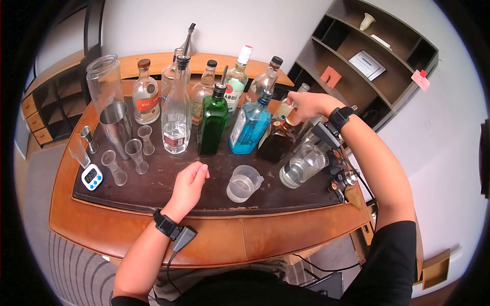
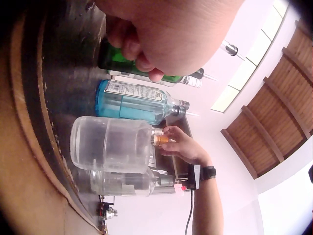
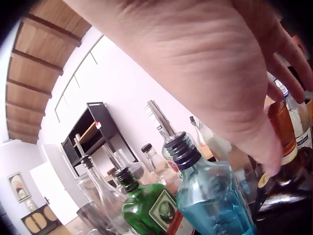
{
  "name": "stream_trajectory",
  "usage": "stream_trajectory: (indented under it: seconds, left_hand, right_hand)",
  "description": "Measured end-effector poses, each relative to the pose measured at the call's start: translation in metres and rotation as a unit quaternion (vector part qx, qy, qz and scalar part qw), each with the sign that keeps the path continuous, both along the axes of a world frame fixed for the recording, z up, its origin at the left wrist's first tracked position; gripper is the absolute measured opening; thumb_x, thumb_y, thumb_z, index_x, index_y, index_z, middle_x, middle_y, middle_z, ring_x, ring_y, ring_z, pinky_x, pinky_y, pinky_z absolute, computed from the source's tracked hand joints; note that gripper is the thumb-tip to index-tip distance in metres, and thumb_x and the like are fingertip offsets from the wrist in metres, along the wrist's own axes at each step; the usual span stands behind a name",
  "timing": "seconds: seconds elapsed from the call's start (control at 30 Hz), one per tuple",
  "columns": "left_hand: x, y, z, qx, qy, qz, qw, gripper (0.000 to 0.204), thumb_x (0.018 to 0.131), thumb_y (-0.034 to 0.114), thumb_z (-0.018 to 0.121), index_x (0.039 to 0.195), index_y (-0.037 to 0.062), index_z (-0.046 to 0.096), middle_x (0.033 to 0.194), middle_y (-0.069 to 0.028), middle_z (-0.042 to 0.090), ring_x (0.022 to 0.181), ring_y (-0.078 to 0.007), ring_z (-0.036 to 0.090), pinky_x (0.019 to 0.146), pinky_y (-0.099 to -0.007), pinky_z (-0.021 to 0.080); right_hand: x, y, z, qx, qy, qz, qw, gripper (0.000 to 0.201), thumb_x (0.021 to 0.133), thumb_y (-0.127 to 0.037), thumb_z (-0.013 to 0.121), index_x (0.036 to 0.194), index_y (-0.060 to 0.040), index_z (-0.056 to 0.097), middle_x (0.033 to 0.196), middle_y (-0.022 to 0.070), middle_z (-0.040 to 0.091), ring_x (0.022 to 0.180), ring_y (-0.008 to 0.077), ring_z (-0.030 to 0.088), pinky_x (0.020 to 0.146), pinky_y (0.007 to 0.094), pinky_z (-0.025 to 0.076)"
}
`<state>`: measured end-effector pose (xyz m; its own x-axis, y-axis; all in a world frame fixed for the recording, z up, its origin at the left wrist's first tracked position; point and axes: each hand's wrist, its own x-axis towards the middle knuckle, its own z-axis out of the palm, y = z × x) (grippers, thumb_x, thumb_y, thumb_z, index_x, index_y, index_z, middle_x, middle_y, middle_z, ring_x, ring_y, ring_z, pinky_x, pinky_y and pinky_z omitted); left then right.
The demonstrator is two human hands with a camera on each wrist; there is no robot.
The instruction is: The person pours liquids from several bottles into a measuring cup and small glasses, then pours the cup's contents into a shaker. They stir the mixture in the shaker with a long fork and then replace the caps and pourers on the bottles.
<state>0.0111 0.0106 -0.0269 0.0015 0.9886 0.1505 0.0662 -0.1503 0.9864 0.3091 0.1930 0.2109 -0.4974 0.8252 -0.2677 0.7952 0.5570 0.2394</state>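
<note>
My right hand (image 1: 309, 106) reaches over the back right bottles and grips the orange neck (image 2: 160, 140) of a dark bottle (image 1: 276, 142). In the right wrist view the thumb presses the near side of that neck (image 3: 282, 125), just right of the blue bottle (image 3: 208, 200). Loosely curled and holding nothing, my left hand (image 1: 189, 187) hovers near the table's front edge. Between it and a clear bottle (image 1: 302, 168) stands a plastic measuring cup (image 1: 243, 184). The green bottle (image 1: 213, 125) is upright behind the left hand.
On the left are a metal shaker tin (image 1: 116, 125), several small measuring glasses, a jigger (image 1: 89, 138) and a white timer (image 1: 92, 177). More bottles line the back. Small metal items (image 1: 346, 178) lie at the right edge. A dark shelf (image 1: 367, 61) stands behind.
</note>
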Motion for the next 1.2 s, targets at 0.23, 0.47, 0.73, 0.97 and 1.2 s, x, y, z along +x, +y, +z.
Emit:
stream_trajectory:
  seconds: [0.23, 0.47, 0.73, 0.97, 1.2]
  left_hand:
    - [0.000, 0.000, 0.000, 0.008, -0.008, 0.000, 1.000, 0.033, 0.106, 0.025, 0.053, 0.082, 0.0021, 0.058, 0.064, 0.0011, 0.048, 0.061, -0.0078, 0.042, 0.056, -0.0280, 0.036]
    - [0.001, -0.001, 0.002, 0.009, 0.006, 0.002, 1.000, 0.033, 0.105, 0.025, 0.053, 0.082, 0.0022, 0.058, 0.065, 0.0006, 0.048, 0.062, -0.0077, 0.043, 0.056, -0.0279, 0.037]
    - [-0.001, 0.000, -0.003, -0.001, -0.003, -0.004, 1.000, 0.032, 0.105, 0.024, 0.053, 0.082, 0.0025, 0.057, 0.064, 0.0013, 0.046, 0.061, -0.0075, 0.042, 0.055, -0.0280, 0.036]
    - [0.000, -0.002, 0.004, 0.028, 0.012, 0.006, 1.000, 0.033, 0.106, 0.025, 0.052, 0.082, 0.0046, 0.056, 0.065, 0.0042, 0.043, 0.060, -0.0057, 0.038, 0.054, -0.0259, 0.032]
    - [0.001, -0.001, -0.001, 0.035, 0.027, 0.003, 0.999, 0.033, 0.105, 0.025, 0.053, 0.082, 0.0025, 0.058, 0.064, 0.0013, 0.046, 0.061, -0.0076, 0.042, 0.055, -0.0282, 0.036]
  right_hand:
    - [-0.015, -0.005, 0.007, -0.112, 0.001, -0.223, 0.968, 0.058, 0.086, -0.040, 0.074, 0.123, -0.0017, 0.051, 0.099, 0.0136, 0.068, 0.083, 0.0227, 0.069, 0.067, 0.0350, 0.056]
    - [-0.016, -0.013, 0.004, -0.067, 0.054, -0.237, 0.968, 0.036, 0.090, -0.030, 0.070, 0.109, -0.0015, 0.059, 0.079, 0.0094, 0.067, 0.067, 0.0196, 0.068, 0.058, 0.0332, 0.054]
    - [0.004, -0.013, 0.012, 0.070, 0.108, -0.023, 0.991, 0.026, 0.075, -0.008, 0.075, 0.097, -0.0017, 0.063, 0.091, 0.0173, 0.069, 0.092, 0.0332, 0.068, 0.074, 0.0416, 0.053]
    - [-0.013, -0.128, -0.025, -0.048, 0.184, 0.031, 0.981, 0.021, 0.076, -0.005, 0.072, 0.095, -0.0027, 0.062, 0.086, 0.0168, 0.068, 0.085, 0.0354, 0.067, 0.071, 0.0426, 0.054]
    - [0.009, -0.191, -0.163, -0.079, 0.210, -0.027, 0.974, 0.027, 0.079, -0.002, 0.068, 0.104, -0.0011, 0.059, 0.099, 0.0213, 0.065, 0.096, 0.0431, 0.064, 0.080, 0.0477, 0.053]
